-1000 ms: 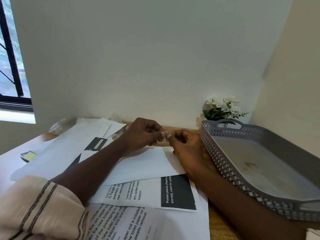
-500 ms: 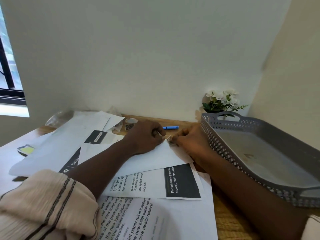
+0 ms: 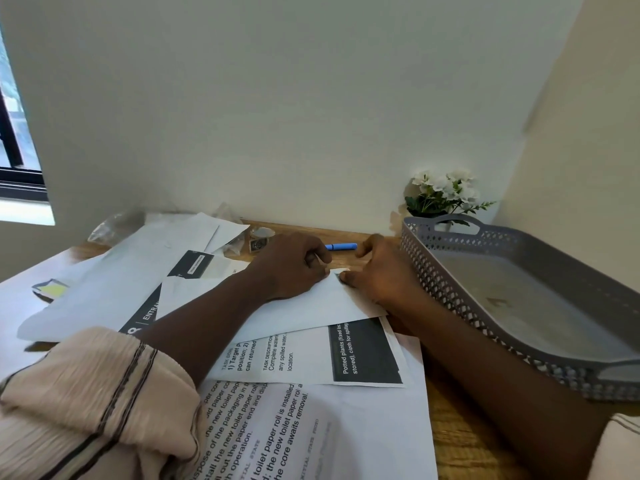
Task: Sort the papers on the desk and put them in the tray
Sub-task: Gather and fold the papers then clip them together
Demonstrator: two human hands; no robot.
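Note:
Several papers lie overlapping across the wooden desk. On top is a blank white sheet (image 3: 304, 313), and both hands meet at its far corner. My left hand (image 3: 291, 268) is curled, its thumb and fingers pinching that corner from the left. My right hand (image 3: 377, 271) pinches the same corner from the right, fingertips down on the paper. Under the blank sheet lies a printed sheet with a black block (image 3: 311, 362), and nearer me a large printed page (image 3: 346, 438). The grey perforated tray (image 3: 485, 237) stands at the right with no papers in it.
A blue pen (image 3: 341, 246) lies just behind my hands. A tape roll (image 3: 261, 233) and clear plastic wrap (image 3: 114, 226) sit by the wall. White flowers (image 3: 443, 192) stand behind the tray. More white sheets, a dark-banded paper (image 3: 194, 265) and a yellow note (image 3: 52, 289) lie at left.
Both hands have come down from a raised pinch above the desk onto the corner of the blank sheet. The view has shifted slightly, showing the blue pen behind them.

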